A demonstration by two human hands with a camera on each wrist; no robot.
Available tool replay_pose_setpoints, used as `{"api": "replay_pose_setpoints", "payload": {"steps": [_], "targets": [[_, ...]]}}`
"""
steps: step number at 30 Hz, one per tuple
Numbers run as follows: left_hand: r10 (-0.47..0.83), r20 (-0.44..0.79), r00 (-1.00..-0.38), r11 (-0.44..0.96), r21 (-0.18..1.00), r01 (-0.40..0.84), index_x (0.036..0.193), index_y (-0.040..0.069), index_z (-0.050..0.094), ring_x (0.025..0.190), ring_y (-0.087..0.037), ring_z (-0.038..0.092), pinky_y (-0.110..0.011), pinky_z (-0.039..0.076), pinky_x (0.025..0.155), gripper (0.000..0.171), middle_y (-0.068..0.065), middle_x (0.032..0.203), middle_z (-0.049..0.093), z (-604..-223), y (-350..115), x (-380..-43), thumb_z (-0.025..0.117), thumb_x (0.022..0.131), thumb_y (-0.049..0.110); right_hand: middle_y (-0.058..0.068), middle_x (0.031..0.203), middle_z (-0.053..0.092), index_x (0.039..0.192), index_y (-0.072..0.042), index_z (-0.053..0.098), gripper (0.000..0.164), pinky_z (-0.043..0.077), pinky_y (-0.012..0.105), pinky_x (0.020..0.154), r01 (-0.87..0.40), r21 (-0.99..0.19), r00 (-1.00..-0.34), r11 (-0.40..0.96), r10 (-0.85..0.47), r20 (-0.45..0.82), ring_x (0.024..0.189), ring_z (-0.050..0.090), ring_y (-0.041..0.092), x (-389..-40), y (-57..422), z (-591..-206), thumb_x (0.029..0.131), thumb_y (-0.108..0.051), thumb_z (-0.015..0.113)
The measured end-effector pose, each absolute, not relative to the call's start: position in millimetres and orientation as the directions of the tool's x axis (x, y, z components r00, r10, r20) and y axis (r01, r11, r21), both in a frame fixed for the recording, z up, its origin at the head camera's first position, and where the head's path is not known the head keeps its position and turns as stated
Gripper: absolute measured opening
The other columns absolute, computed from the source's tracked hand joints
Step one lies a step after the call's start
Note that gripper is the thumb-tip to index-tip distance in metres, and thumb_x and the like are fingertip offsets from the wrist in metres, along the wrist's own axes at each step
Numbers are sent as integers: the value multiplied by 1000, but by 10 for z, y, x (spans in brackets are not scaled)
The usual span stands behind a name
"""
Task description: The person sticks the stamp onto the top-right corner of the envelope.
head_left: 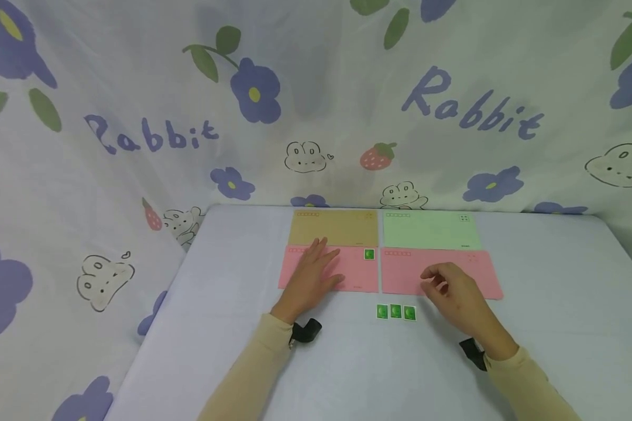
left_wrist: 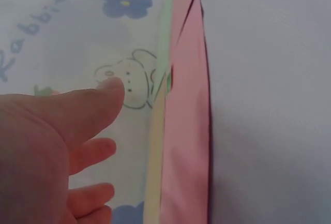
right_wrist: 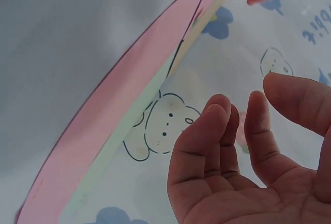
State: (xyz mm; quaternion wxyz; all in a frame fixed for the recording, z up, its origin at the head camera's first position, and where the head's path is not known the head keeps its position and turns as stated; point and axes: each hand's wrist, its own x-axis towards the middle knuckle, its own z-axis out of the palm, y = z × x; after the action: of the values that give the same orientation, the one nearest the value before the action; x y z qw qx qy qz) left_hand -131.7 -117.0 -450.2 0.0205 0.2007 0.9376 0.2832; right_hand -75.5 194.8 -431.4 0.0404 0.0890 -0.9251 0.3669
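My left hand [head_left: 309, 280] is over the left pink envelope [head_left: 355, 276], its fingers spread and holding nothing. A small green stamp [head_left: 369, 254] sits at that envelope's top right corner. Above the right pink envelope [head_left: 402, 273] is my right hand [head_left: 455, 298]. In the right wrist view the right hand's [right_wrist: 248, 167] fingers are loosely bent, with a gap between them and the thumb and no object inside. A row of three loose green stamps [head_left: 395, 311] lies on the table just in front of the envelopes, left of the right hand.
Behind the pink envelopes lie a tan envelope [head_left: 337, 228] on the left and a light green envelope [head_left: 426, 230] on the right. All rest on a white-covered table [head_left: 216, 280]. A printed rabbit-and-flower cloth [head_left: 316, 111] hangs along the table's back.
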Motion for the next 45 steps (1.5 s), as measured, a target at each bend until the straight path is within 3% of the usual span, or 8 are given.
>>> {"api": "replay_pose_setpoints", "payload": {"steps": [14,32,45], "targets": [[488,32,-872,677,617,402,151,16,48,154,-17,14,-41,17,124,59,-3,164,29,-4370,-801,-1422,63,99,40,2,96,62,106,-5,66,12,52,29,72,-184,-706,-983,684,-147,114,84,57,16,-707,1923,-4365,94,-8,68],[554,64,-830,604,656,454,151,17,48,151,-15,25,-37,24,122,58,1,159,39,-4303,-346,-1488,62,100,42,0,93,62,107,-4,66,17,54,30,75,-102,-740,-985,665,-169,-16,85,57,14,-692,1905,-4445,94,-13,70],[574,18,-819,620,644,448,151,19,48,147,-16,34,-37,31,119,60,2,157,42,-4403,-242,-1545,66,97,39,0,94,64,107,-4,66,18,52,27,70,-92,-749,-974,657,-217,-70,83,57,14,-707,1895,-4503,94,-15,70]]}}
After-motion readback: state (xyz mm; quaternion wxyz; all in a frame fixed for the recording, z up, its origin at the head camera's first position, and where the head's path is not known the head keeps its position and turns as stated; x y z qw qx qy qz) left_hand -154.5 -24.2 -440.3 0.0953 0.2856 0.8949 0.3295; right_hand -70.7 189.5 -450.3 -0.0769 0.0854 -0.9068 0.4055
